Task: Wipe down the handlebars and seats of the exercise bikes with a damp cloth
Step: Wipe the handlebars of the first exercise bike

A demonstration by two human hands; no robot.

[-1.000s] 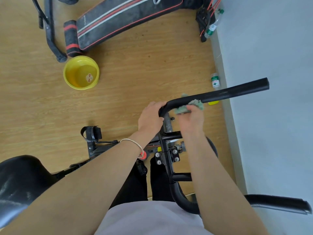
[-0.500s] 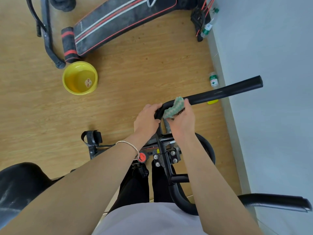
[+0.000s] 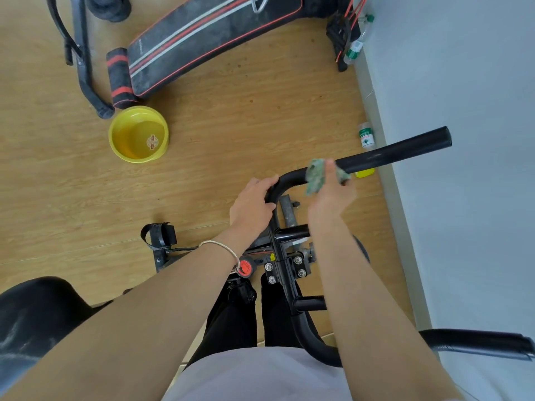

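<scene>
Bowl: yellow bowl [image 3: 123, 125] on the floor, at 10 o'clock from the hands; it seems to hold a little clear liquid
Left hand: left hand [image 3: 252, 204] grasps the bend of the black handlebar [image 3: 390, 153]
Cloth: green cloth [image 3: 315, 176], crumpled; wrapped over the bar, at 2 o'clock from the left hand
Right hand: right hand [image 3: 330, 195] clutches the cloth against the bar

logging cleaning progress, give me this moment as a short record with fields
left hand: grips the handlebar at its bend
right hand: holds the cloth on the handlebar, just right of the bend
cloth: green, draped over the handlebar
seat: black, lower left, no hand on it
bowl: yellow, on the floor by the bench
</scene>
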